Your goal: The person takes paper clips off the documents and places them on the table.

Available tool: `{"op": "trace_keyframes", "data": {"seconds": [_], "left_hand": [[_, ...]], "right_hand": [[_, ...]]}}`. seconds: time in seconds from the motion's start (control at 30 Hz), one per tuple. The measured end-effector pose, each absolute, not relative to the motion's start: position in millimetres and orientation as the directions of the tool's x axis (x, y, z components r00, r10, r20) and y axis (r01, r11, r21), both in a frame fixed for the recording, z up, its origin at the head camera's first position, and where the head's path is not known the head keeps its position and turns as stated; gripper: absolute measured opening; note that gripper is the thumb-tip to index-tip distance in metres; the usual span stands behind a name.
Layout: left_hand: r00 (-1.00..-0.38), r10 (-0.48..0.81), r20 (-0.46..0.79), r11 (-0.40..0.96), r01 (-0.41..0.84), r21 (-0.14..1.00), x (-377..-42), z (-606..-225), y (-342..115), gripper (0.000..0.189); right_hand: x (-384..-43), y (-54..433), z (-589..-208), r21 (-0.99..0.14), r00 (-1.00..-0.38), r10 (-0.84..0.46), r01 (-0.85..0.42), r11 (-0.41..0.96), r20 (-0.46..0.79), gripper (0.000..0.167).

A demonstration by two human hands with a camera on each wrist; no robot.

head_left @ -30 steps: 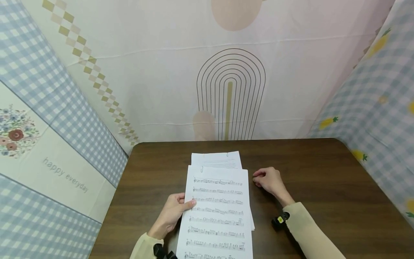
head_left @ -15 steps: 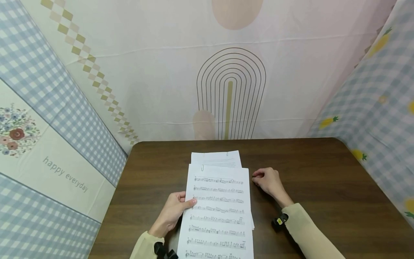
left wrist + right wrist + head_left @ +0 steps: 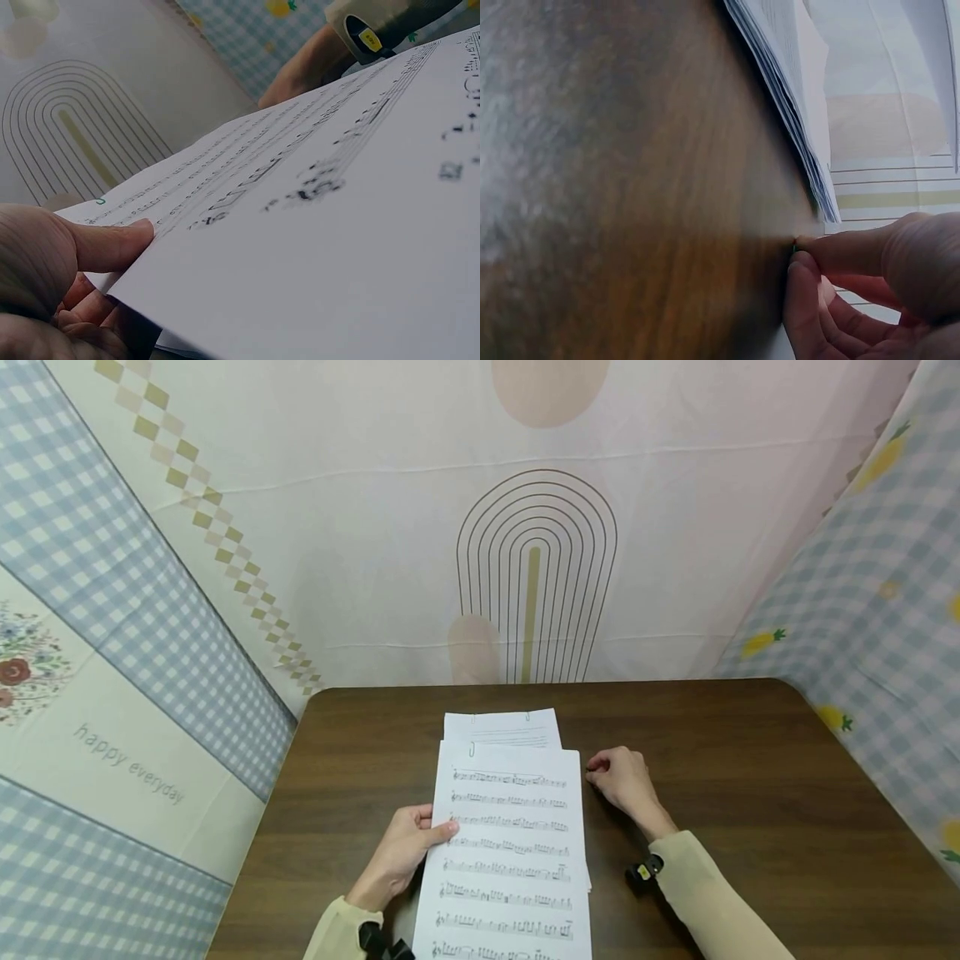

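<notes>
My left hand (image 3: 405,852) pinches the left edge of a sheet of music (image 3: 510,860), thumb on top and fingers beneath. The sheet is raised and slopes across the left wrist view, with a small green paper clip (image 3: 100,201) at its top edge. Beneath and behind it lies a paper stack (image 3: 502,727), its layered edges (image 3: 780,97) showing in the right wrist view. To the right of the papers, my right hand (image 3: 622,781) rests on the table, thumb and forefinger pinching a tiny green clip-like piece (image 3: 794,247). Most of that piece is hidden by the fingertips.
The brown wooden table (image 3: 750,760) extends to both sides of the papers. A patterned white cloth (image 3: 375,568) hangs behind it, with checked cloths at left and right (image 3: 862,635). Each wrist wears a black camera (image 3: 643,870).
The music sheet and my left hand have shifted very slightly to the right. My right hand stays in nearly the same place with its fingertips together.
</notes>
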State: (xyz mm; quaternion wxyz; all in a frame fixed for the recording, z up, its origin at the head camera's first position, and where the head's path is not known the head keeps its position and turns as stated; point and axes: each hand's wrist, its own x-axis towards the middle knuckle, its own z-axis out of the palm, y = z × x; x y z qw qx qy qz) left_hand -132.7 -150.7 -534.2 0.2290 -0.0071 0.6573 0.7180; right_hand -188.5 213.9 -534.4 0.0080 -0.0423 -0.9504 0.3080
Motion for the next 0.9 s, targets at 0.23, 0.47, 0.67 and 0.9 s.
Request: {"op": "trace_keyframes", "data": {"seconds": [0.23, 0.47, 0.67, 0.9], "left_hand": [[-0.897, 0.314, -0.31, -0.043, -0.339, 0.94, -129.6, -535.1, -153.2, 0.037], [-0.886, 0.348, -0.308, -0.055, -0.347, 0.936, -131.5, -537.1, -146.0, 0.037], [-0.882, 0.343, -0.323, -0.035, -0.356, 0.934, -132.2, -537.0, -140.5, 0.036], [-0.874, 0.356, -0.332, -0.016, -0.361, 0.932, -133.0, -536.0, -135.3, 0.035]], "right_hand": [[-186.0, 213.0, -535.2, -0.612, -0.997, 0.074, 0.069, 0.788, -0.018, 0.014], [-176.3, 223.4, -527.3, -0.691, -0.993, 0.114, 0.11, 0.714, -0.041, 0.027], [-171.0, 221.2, -499.2, -0.815, -0.987, 0.162, 0.102, 0.571, -0.01, 0.03], [-174.4, 191.8, -467.2, -0.813, -0.996, 0.06, -0.014, 0.583, 0.061, 0.032]]}}
